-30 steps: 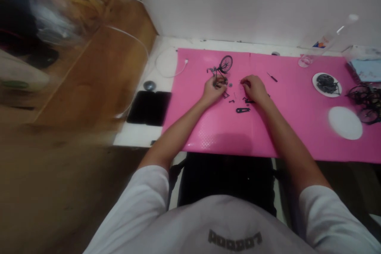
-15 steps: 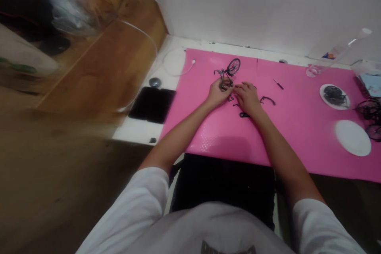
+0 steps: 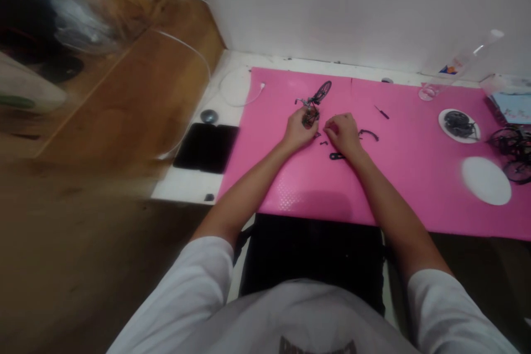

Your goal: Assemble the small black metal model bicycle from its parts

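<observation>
A small black model bicycle point(image 3: 314, 100), partly built, is gripped in my left hand point(image 3: 299, 128) above the pink mat. One spoked wheel points up and away from me. Just to its right, my right hand point(image 3: 343, 131) is closed with fingertips pinched together; whatever they hold, if anything, is too small to make out. Below the hands lie a tiny black part point(image 3: 323, 143) and a flat black piece point(image 3: 337, 156). A curved black part point(image 3: 370, 133) rests to the right of my right wrist.
The pink mat point(image 3: 398, 177) carries a small screwdriver point(image 3: 381, 112), a white plate with black parts point(image 3: 440, 121), another white plate point(image 3: 486, 181) and black model bicycles point(image 3: 514, 146). A clear bottle point(image 3: 467, 63) stands at the back right. A black flat case point(image 3: 206, 147) lies left.
My right hand has drawn slightly away from the bicycle, and its fingers have curled into a pinch. The bicycle has turned, so its wheel appears narrower. The camera view has shifted a little.
</observation>
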`<state>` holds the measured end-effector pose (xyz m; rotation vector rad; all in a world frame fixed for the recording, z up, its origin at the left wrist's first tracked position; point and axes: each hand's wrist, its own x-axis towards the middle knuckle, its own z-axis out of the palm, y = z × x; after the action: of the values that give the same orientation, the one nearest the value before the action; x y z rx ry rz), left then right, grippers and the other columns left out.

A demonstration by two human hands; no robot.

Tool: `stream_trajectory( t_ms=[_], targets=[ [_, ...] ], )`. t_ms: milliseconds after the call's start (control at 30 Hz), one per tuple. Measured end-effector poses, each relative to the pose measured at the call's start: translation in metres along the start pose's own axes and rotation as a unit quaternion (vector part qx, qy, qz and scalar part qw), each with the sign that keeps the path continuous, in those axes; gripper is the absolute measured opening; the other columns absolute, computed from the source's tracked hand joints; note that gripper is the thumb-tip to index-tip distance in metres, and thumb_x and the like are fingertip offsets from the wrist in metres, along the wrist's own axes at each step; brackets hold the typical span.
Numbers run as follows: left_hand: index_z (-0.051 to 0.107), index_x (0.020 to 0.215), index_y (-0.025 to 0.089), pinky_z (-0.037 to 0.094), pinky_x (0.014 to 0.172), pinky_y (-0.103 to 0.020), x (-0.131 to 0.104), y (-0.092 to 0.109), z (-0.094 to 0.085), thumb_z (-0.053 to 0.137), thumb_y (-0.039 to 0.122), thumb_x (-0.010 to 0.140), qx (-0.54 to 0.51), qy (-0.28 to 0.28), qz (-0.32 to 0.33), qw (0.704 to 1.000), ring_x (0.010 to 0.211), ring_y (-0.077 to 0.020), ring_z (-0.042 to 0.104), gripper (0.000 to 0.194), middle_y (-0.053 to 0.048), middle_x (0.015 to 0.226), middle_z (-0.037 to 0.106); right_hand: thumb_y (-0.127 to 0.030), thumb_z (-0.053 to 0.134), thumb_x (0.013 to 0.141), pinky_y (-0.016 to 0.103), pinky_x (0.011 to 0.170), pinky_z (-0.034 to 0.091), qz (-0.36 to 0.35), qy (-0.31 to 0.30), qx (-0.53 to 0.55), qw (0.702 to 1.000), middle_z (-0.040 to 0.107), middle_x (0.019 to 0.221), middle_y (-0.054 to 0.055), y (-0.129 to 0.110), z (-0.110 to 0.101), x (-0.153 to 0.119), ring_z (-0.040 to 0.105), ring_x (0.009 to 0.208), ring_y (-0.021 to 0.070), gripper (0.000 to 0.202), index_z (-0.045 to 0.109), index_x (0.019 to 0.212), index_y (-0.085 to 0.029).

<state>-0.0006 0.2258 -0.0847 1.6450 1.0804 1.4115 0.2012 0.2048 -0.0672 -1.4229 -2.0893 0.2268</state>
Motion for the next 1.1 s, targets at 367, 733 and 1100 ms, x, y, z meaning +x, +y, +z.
stream_trajectory(
  t_ms=[367,733,1100],
  targets=[
    [0.076,0.118,0.021,0.064,0.089,-0.036,-0.001,0.001,0.001,0.084,0.027,0.086,0.022,0.017,0.008,1.0,0.09,-0.0211,0.076,0.033,-0.009,0.108,0.081,-0.034,0.065,0.103,0.063,0.117,0.049,-0.016,-0.031,0.004,0.999,0.077,0.132,0.016,0.001,0.001,0.0,0.06,0.136,0.0391,0.035,0.075,0.136,-0.027],
    [0.075,0.118,0.02,0.063,0.093,-0.037,-0.002,-0.003,0.001,0.083,0.027,0.089,-0.006,0.023,0.002,1.0,0.099,-0.0224,0.077,0.031,-0.01,0.111,0.08,-0.051,0.042,0.112,0.078,0.115,0.04,0.171,0.164,-0.157,0.959,0.069,0.145,0.023,0.08,-0.055,-0.003,0.047,0.145,0.0469,0.053,0.067,0.147,-0.02],
    [0.075,0.118,0.02,0.064,0.094,-0.038,-0.003,0.004,0.002,0.086,0.031,0.089,-0.026,0.028,-0.007,0.999,0.097,-0.0227,0.078,0.033,-0.01,0.109,0.079,-0.044,0.059,0.102,0.076,0.11,0.044,0.321,0.15,-0.134,0.926,0.074,0.112,0.024,0.128,-0.061,-0.006,0.053,0.129,0.0453,0.036,0.081,0.104,-0.016]
  ],
)
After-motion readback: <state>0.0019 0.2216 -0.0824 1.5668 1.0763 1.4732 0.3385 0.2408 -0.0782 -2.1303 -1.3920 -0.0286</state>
